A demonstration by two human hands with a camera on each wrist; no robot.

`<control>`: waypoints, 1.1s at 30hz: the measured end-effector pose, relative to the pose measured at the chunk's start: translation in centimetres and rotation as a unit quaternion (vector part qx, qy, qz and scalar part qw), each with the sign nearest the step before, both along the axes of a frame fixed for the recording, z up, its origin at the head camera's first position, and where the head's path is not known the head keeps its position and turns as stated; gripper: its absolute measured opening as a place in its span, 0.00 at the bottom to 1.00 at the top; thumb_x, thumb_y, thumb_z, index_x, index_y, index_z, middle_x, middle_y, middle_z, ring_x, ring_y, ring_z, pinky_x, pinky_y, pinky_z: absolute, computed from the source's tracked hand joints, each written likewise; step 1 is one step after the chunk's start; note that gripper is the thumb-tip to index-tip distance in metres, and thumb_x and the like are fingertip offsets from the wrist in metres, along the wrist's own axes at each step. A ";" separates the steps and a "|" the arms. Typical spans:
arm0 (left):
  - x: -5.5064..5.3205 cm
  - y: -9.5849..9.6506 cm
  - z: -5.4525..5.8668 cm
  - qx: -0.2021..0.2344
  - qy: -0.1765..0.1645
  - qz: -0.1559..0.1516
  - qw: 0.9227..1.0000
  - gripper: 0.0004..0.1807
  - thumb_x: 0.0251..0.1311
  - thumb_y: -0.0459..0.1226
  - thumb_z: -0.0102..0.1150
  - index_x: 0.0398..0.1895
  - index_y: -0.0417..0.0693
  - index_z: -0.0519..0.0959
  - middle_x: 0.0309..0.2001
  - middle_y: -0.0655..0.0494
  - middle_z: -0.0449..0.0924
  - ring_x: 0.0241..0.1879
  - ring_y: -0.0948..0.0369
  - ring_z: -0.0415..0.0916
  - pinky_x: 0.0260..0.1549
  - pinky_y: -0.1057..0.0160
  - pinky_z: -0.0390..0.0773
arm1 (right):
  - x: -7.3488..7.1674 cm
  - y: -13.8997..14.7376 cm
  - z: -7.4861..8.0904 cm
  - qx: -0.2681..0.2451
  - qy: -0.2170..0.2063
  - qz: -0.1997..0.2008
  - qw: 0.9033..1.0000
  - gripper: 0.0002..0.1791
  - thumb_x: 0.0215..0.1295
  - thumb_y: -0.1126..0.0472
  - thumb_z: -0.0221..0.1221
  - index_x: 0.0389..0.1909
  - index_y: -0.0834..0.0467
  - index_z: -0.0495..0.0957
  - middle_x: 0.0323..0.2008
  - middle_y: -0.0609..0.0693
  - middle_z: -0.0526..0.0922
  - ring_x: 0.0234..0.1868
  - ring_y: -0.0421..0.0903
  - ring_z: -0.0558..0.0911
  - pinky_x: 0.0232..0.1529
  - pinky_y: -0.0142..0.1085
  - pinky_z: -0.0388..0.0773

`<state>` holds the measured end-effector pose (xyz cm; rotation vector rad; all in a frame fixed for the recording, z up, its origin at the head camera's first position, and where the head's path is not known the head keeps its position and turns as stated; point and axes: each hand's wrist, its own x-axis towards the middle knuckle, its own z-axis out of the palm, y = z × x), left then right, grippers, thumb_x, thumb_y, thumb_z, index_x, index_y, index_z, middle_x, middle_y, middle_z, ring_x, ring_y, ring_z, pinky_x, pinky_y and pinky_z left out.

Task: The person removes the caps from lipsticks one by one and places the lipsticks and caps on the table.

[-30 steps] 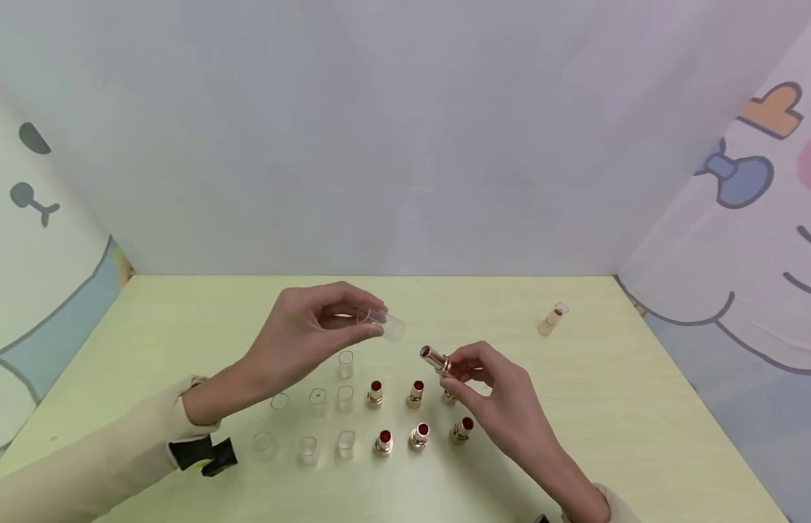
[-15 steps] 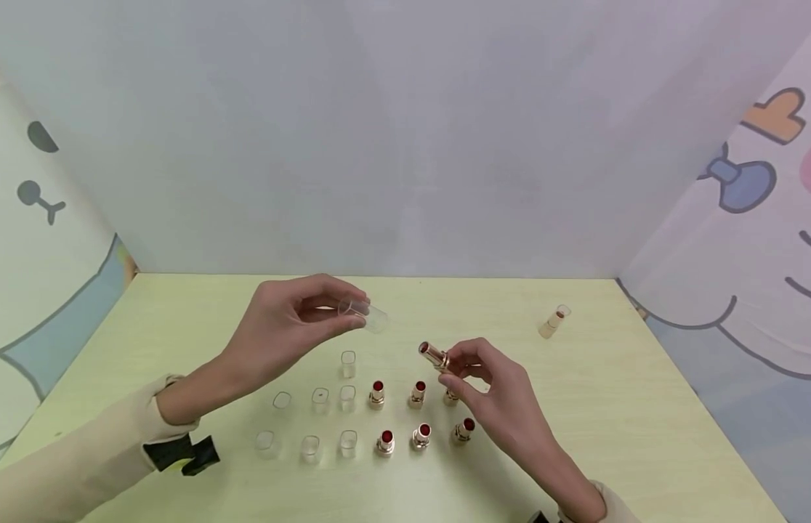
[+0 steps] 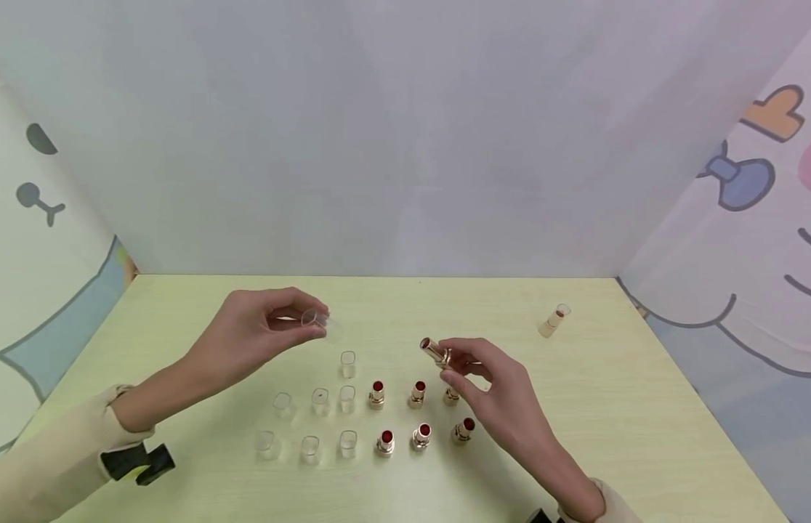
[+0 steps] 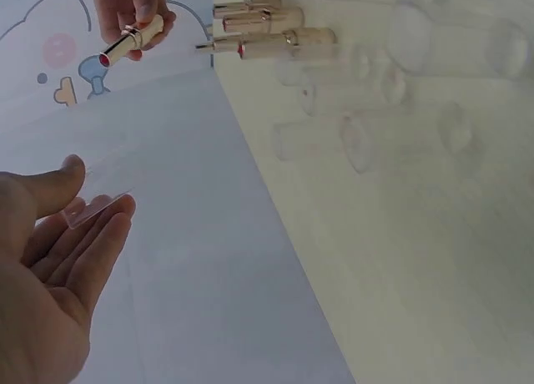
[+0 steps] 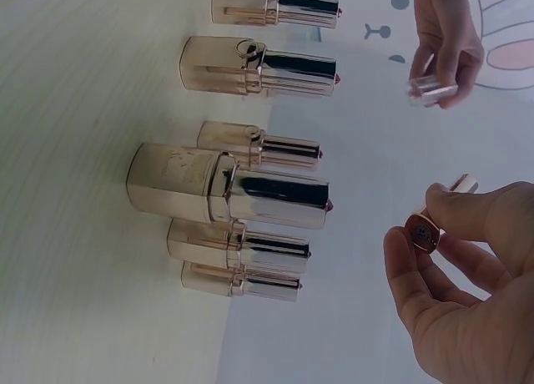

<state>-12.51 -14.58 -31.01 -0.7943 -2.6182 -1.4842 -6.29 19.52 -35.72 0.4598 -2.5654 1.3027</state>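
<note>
In the head view my left hand pinches a clear lipstick cap between thumb and fingers, tilted above the table. My right hand grips a gold lipstick by its base, its uncapped end pointing up and to the left. Below stand several uncapped gold lipsticks in two rows, upright with red tips; one is partly hidden behind my right fingers. To their left stand several clear caps, open ends up. In the left wrist view the pinched cap is nearly invisible against the pale wall.
A capped lipstick stands alone at the back right of the pale yellow table. A grey-white wall rises behind the table. Cartoon-printed panels close off both sides.
My left hand has moved left with the clear cap, away from the lipstick in my right hand. The right hand has barely moved and keeps its grip.
</note>
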 end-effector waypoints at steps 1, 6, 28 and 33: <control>-0.2 -0.3 -0.4 -0.022 0.004 -0.001 1.000 0.08 0.63 0.38 0.73 0.44 0.59 0.87 0.41 0.64 0.89 0.41 0.68 0.89 0.46 0.68 0.87 | 0.0 0.0 0.0 0.000 0.000 0.001 1.000 0.25 0.63 0.68 0.72 0.58 0.45 0.82 0.46 0.38 0.87 0.44 0.36 0.86 0.51 0.32 0.86; -1.0 -2.0 -2.5 -0.125 0.028 -0.019 0.992 0.09 0.62 0.38 0.74 0.43 0.61 0.86 0.38 0.69 0.86 0.41 0.72 0.86 0.46 0.70 0.87 | 0.0 0.0 -0.1 -0.001 -0.004 -0.001 1.000 0.25 0.63 0.68 0.72 0.57 0.42 0.82 0.47 0.37 0.87 0.44 0.36 0.86 0.52 0.32 0.86; -2.2 -4.2 -7.7 -0.215 -0.023 -0.053 0.975 0.09 0.57 0.35 0.76 0.36 0.55 0.83 0.30 0.71 0.81 0.35 0.73 0.77 0.36 0.69 0.80 | -0.2 -0.6 -0.1 -0.011 -0.013 0.009 1.000 0.24 0.63 0.69 0.71 0.56 0.42 0.82 0.49 0.38 0.87 0.46 0.37 0.87 0.53 0.33 0.86; -2.2 -3.9 -7.7 -0.221 -0.033 -0.057 0.973 0.09 0.58 0.35 0.76 0.36 0.55 0.83 0.31 0.70 0.81 0.34 0.71 0.75 0.35 0.69 0.78 | -0.3 -0.7 -0.1 -0.012 -0.019 0.009 1.000 0.24 0.63 0.68 0.71 0.56 0.42 0.82 0.48 0.38 0.87 0.47 0.37 0.87 0.53 0.33 0.86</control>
